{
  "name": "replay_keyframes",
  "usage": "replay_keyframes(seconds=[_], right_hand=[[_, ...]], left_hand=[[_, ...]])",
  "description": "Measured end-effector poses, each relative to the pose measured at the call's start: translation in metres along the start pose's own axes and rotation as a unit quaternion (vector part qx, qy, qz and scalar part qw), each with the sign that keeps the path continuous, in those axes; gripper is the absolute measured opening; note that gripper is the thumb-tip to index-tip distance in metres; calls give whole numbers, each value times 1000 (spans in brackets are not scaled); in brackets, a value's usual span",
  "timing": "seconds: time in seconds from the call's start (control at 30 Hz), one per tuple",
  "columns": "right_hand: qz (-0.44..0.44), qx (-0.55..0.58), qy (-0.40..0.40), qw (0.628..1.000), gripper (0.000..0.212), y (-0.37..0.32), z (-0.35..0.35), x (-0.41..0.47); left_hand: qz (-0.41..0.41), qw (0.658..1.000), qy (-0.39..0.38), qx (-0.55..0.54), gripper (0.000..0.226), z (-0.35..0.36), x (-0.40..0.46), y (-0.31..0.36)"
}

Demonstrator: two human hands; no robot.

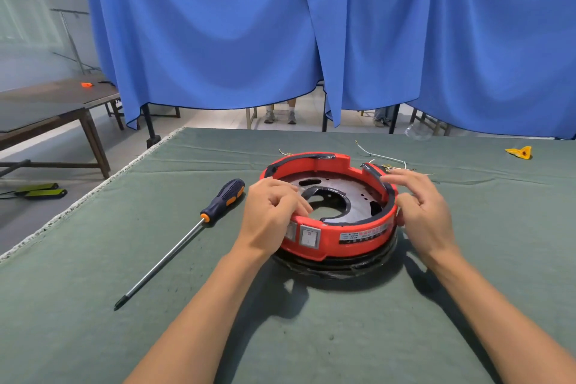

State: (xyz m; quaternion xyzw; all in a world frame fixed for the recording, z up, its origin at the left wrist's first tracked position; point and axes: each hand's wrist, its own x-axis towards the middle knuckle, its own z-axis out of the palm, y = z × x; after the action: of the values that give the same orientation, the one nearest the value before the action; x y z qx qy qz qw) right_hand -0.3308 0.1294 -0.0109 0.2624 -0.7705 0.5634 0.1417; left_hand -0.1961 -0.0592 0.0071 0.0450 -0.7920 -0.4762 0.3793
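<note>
I see a screwdriver lying on the bench, left of the work. My left hand curls its fingers over the near rim of the red housing, which sits mid-bench on a black base. I judge it a stiff plastic shell with a metal plate inside, moderately heavy, best held by opposite rim walls. A white rocker switch shows O and I marks; the label strip is too small to read. My right hand is at the right rim, blurred, so I cannot tell its grip.
</note>
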Motion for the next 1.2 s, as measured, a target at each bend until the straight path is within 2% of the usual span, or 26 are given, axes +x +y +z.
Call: replay_keyframes(seconds=[0.1,0.17,0.23,0.37,0.43,0.57,0.7,0.87,1.07,1.2], right_hand=[[-13,-47,-32,998,20,-1,8,-3],[-15,-76,-33,996,24,1,11,-2],[-23,-95,-26,995,29,3,15,-1],[-37,-143,-10,989,35,1,26,-3],[-43,-120,7,992,38,0,30,-5],[-29,5,44,999,31,-3,27,-3],[-30,-11,94,995,27,-3,25,-4],[69,-43,115,990,33,9,18,-3],[88,-14,83,993,24,4,24,-2],[83,8,43,996,21,-7,33,-12]], left_hand=[[45,989,25,135,24,4,-2,2],[107,970,61,211,18,12,-5,9],[153,959,68,230,20,23,-10,19],[146,954,11,262,26,51,-21,29],[123,946,12,298,28,61,-25,27],[102,948,51,298,33,64,-16,17],[106,948,73,291,43,53,-2,7],[113,973,-1,200,44,27,19,-16],[226,905,115,342,35,39,8,-9],[229,886,111,387,20,58,-3,7]])
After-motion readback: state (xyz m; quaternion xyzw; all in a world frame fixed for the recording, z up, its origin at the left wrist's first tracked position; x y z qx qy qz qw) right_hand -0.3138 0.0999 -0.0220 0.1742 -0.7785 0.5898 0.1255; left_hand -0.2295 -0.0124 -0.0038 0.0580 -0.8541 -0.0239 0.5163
